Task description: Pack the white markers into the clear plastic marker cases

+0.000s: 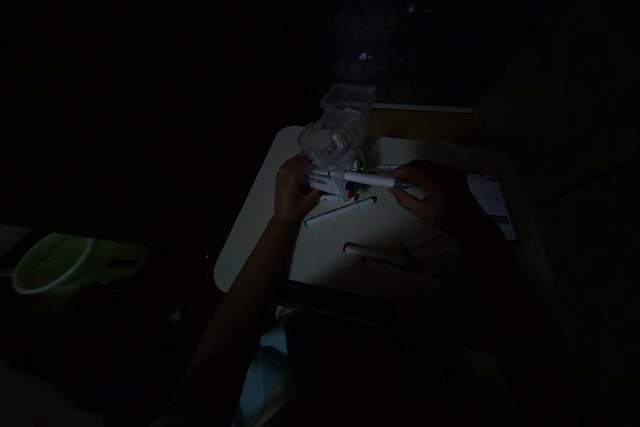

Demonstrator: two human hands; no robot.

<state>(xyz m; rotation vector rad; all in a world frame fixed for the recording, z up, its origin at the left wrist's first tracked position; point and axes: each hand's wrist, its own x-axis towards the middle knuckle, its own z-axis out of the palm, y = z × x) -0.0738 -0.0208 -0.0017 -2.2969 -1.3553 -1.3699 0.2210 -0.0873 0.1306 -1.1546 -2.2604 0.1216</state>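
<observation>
My right hand (425,190) pinches the grey end of a white marker (367,179), whose far end reaches to the mouth of a clear plastic case. That clear case (327,173) lies on its side with several markers in it, their coloured caps pointing right. Closed around the case's left end is my left hand (293,187). A green-capped marker (340,211) rests on the table just in front of the case. Nearer me lies a red-capped marker (373,253). Shadow hides some of the fingers of both hands.
Clear plastic containers (345,110) stand at the back of the pale table (255,213). A lit phone (491,205) lies on the right. A green basket (55,263) is low at the left. The surroundings are very dark.
</observation>
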